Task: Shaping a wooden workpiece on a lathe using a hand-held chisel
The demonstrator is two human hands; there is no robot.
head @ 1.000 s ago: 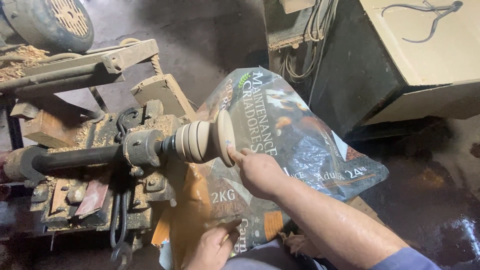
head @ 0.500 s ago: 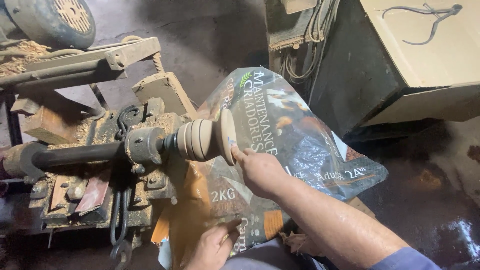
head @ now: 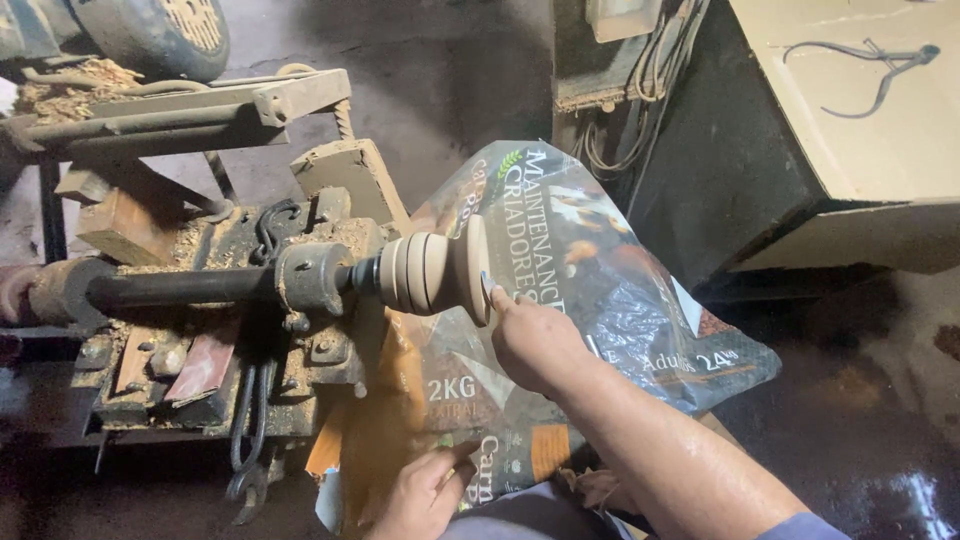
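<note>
A pale turned wooden piece (head: 430, 272) with grooves and a wide end disc sits on the rusty lathe's chuck (head: 310, 278), at the end of a dark shaft (head: 180, 288). My right hand (head: 535, 342) has its fingers bunched, and the fingertips press against the disc's outer face. Whether something small lies under them is hidden. My left hand (head: 425, 495) is low in the view and grips the lower part of a large printed plastic bag (head: 610, 290). The bag is spread under and behind the piece.
The lathe bed (head: 200, 370) is covered in sawdust and rust. A metal rail (head: 170, 110) and a motor (head: 160, 30) stand behind it. A cream cabinet (head: 850, 150) at the right bears a pair of calipers (head: 870, 70). Loose cables (head: 610, 130) hang by it. The floor is dark and wet.
The view has shifted slightly. My right hand stays at the disc's face and my left hand stays on the bag.
</note>
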